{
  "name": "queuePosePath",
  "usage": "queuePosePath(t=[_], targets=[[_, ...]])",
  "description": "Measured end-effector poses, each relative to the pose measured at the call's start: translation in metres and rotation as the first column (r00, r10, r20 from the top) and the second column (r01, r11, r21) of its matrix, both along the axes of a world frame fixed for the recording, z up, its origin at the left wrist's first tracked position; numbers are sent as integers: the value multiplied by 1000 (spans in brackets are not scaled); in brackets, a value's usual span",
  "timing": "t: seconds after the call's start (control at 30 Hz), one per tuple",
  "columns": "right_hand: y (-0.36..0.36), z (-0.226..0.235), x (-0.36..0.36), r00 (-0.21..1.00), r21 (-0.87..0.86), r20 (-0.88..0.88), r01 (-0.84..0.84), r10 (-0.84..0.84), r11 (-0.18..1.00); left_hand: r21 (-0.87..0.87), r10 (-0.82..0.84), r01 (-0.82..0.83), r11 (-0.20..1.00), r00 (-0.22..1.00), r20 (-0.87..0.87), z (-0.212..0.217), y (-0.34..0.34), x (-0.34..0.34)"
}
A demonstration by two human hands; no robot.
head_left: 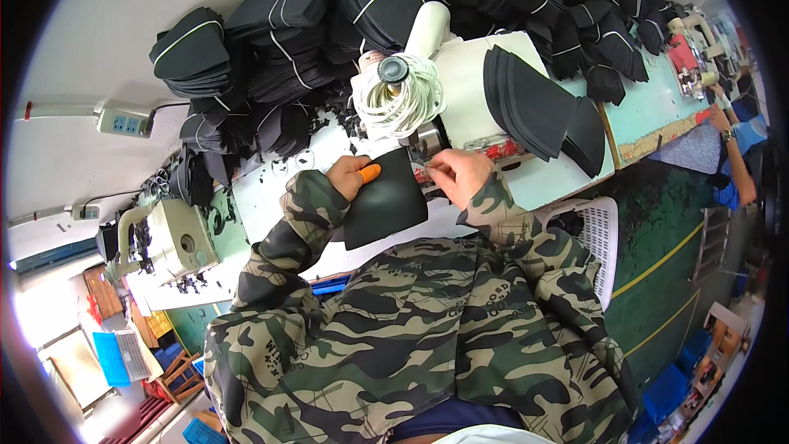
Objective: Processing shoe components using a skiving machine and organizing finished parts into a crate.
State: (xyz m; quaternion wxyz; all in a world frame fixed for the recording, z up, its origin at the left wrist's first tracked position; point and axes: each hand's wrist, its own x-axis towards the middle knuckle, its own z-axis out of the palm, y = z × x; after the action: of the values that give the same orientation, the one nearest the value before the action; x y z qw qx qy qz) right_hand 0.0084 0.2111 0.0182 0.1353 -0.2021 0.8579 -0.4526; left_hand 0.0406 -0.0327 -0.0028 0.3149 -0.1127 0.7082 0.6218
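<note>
Bench crowded. White worktable (271, 197) runs L to R under the hands; only bare strip is L of the black fabric piece (386, 197), toward a cream sewing machine (168, 238). Back edge walled by bundled stacks of black cut pieces (279, 25), tied w/ pale cord. R of centre, a fanned pile of black curved panels (534, 103) overhangs the table edge, just beside the machine. White perforated basket (596, 238) sits below the R table edge, near the R elbow. Little side room either way.

Black fabric piece lies flat at centre, near edge pointing toward the body, far edge up at the machine head w/ spool of white cord (403, 99).

Left hand (352, 174): forearm in camo sleeve comes in from lower L, wrist bent, fingers closed over the piece's upper L corner; orange thumb guard (370, 171) pressing on it.

Right hand (460, 174): elbow out, fingers pinched together at the piece's top R edge by the needle area; prob. gripping the edge, but too small to be sure.
</note>
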Motion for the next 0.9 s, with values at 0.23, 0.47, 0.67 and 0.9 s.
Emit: queuePosePath(t=[0.23, 0.47, 0.67, 0.9], targets=[[9, 7, -20, 1000, 68, -6, 8, -8, 998, 35, -149, 148, 988, 989, 24, -4, 2, -20], [4, 18, -42, 932, 427, -246, -143, 267, 893, -114, -66, 49, 992, 986, -152, -19, 36, -32], [26, 20, -15, 992, 164, -107, -51, 69, 985, 53, 72, -83, 995, 979, 192, 15, 38, -42], [65, 38, 3, 997, -50, 28, 66, -65, 997, -87, -16, 9, 996, 997, -75, 34, 21, -52]])
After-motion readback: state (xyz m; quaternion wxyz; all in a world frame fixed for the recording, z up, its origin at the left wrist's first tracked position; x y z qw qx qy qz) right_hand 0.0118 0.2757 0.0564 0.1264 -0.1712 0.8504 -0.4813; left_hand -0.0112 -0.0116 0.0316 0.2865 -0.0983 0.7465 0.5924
